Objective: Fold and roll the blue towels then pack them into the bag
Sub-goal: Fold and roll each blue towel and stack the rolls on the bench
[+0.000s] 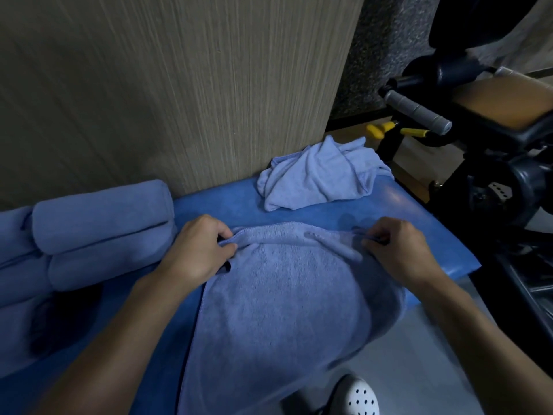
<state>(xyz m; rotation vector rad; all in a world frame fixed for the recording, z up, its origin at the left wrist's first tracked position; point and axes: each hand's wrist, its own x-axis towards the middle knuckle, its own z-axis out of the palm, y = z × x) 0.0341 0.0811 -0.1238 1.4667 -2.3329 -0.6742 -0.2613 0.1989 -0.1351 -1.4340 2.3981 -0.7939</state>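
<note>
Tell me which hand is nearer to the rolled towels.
Left. The left hand grips the flat towel just beside the rolled towels; the right hand grips it on the far side.

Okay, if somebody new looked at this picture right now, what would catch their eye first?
First, the two hands at the centre: the left hand and the right hand each pinch the far edge of a spread blue towel lying on the blue padded bench. Next come the rolled towels stacked at the left by the wall, and a crumpled towel at the bench's far end.
</note>
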